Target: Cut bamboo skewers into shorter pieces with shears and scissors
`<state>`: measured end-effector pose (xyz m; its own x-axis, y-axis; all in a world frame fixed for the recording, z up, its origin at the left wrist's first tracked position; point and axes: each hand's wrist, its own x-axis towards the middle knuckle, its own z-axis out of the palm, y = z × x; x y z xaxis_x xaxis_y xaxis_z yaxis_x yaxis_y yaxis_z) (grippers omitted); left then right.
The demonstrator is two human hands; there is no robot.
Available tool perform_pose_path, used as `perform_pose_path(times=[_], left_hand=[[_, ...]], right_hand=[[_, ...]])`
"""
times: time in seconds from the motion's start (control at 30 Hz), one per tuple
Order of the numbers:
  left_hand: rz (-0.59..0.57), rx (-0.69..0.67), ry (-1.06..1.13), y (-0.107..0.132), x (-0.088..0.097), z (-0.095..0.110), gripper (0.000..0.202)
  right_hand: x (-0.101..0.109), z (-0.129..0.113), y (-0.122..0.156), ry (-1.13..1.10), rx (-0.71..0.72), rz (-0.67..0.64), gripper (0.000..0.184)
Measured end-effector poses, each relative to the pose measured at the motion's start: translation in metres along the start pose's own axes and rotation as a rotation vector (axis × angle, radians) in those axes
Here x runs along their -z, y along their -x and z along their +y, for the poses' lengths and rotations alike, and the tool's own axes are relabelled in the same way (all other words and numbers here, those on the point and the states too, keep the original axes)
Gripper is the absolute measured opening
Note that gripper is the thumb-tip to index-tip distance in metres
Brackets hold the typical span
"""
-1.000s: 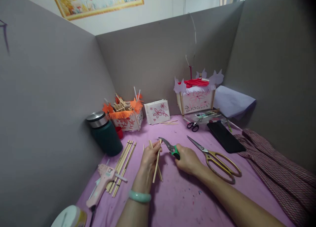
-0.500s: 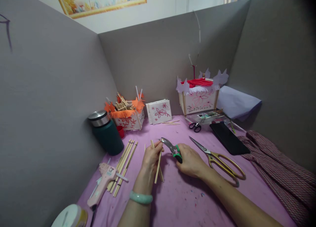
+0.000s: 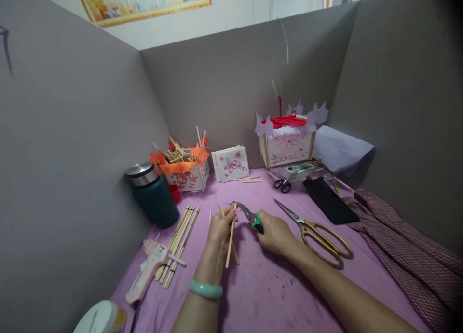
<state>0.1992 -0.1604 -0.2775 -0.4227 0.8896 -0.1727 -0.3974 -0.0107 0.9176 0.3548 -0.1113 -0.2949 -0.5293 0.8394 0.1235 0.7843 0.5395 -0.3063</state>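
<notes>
Green-handled shears (image 3: 252,218), pale yellow sticks (image 3: 230,241), pinkish-purple cloth (image 3: 264,294), red-flowered white cards (image 3: 231,164)

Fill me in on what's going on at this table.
A person's left hand holds a few thin wooden sticks, while the right hand grips green-handled cutters, their blades at the upper end of one stick. Whether they have bitten into it is too small to tell. More sticks, with dark marks, lie by the pink glue gun; gold-handled scissors lie near the right forearm.
</notes>
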Motion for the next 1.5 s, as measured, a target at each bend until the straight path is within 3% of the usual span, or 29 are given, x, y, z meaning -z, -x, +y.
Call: perform_pose_path(times=[0.27, 0.77, 0.97, 1.2, 1.5], left_hand=[[-0.047, 0.048, 0.015, -0.0060, 0.0062, -0.0007, 0.038], [-0.017, -0.061, -0.014, -0.0014, 0.0020, -0.0003, 0.053], [-0.056, -0.029, 0.006, -0.0003, 0.0009, -0.0013, 0.048], [-0.018, -0.031, -0.023, -0.0036, 0.0016, -0.0039, 0.039], [-0.035, -0.044, -0.015, -0.0021, 0.0002, -0.0023, 0.043]], right_hand=[[0.0041, -0.0016, 0.0039, -0.115, 0.113, 0.060, 0.024], [0.0026, 0.0020, -0.0001, -0.026, 0.061, 0.010, 0.021], [0.0010, 0.0045, -0.0020, -0.054, 0.032, 0.021, 0.014], [0.0042, 0.0021, 0.0024, -0.129, 0.116, 0.105, 0.023], [0.0081, -0.0029, 0.0055, -0.087, 0.079, 0.041, 0.024]])
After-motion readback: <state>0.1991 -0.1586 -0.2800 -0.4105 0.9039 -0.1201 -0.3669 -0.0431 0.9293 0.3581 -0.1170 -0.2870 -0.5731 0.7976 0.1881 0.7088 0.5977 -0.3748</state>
